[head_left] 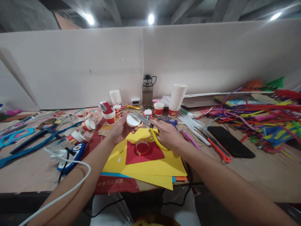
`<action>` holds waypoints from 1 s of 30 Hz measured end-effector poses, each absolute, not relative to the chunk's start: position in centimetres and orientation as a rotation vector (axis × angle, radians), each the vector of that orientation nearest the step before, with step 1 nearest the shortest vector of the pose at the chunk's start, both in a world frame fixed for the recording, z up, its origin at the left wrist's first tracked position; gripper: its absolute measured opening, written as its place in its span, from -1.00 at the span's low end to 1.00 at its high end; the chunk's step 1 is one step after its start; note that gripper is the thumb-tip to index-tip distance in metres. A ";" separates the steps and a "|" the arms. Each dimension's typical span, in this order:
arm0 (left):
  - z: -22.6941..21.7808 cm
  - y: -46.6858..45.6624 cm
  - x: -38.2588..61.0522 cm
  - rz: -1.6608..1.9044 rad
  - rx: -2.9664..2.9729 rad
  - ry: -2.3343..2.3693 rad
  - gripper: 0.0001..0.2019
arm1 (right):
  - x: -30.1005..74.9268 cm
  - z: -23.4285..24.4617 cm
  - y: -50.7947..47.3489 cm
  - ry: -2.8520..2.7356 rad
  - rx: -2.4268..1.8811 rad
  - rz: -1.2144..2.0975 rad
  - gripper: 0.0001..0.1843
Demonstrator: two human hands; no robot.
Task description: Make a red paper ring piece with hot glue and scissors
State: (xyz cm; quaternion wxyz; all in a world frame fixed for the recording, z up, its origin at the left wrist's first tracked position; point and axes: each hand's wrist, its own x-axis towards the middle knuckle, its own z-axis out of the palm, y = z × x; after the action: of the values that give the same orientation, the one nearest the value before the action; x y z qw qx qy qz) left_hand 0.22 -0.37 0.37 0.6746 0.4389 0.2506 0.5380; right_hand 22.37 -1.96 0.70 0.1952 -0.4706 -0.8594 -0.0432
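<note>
Above the yellow paper (168, 165), the left hand (119, 129) pinches the cup piece (133, 120); the right hand (167, 134) grips the scissors (154, 136). Keep fingertips (134, 129) clear of the blades (142, 119).

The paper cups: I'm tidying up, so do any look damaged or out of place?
Yes. At left, one cup and a second cup lie tipped, unlike the upright cup stack. On the red paper sits a low cup ring; it seems bottomless, perhaps cut from a cup.
</note>
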 end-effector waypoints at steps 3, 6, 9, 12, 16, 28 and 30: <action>0.7 -0.4 0.3 1.210 0.987 0.590 -0.48 | 22.4 0.4 -1.8 -2.400 -1.291 -0.111 -0.52; 1.0 -0.5 0.5 1.228 0.949 0.597 -0.48 | 22.4 0.1 -1.7 -2.393 -1.299 -0.099 -0.53; 1.0 -0.6 0.6 1.272 0.935 0.576 -0.54 | 22.4 0.3 -1.7 -2.393 -1.305 -0.111 -0.54; 0.8 -0.5 0.6 1.286 0.944 0.571 -0.61 | 22.4 0.5 -1.8 -2.403 -1.330 -0.118 -0.53; 0.4 -0.6 0.7 1.200 0.948 0.581 -0.61 | 22.4 0.8 -1.9 -2.397 -1.368 -0.156 -0.50; 0.6 -0.3 0.2 1.173 0.977 0.645 -0.48 | 22.5 0.2 -1.7 -2.434 -1.278 -0.090 -0.51; 0.7 -0.3 0.2 1.171 0.957 0.673 -0.44 | 22.5 -0.1 -1.5 -2.449 -1.248 -0.083 -0.52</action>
State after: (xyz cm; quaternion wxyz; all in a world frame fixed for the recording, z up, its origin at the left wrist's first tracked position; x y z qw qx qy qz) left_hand 0.16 -0.29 0.71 0.6768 0.4256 0.2992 0.5209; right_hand 22.54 -1.53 -0.06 0.1946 -0.4452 -0.8735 -0.0298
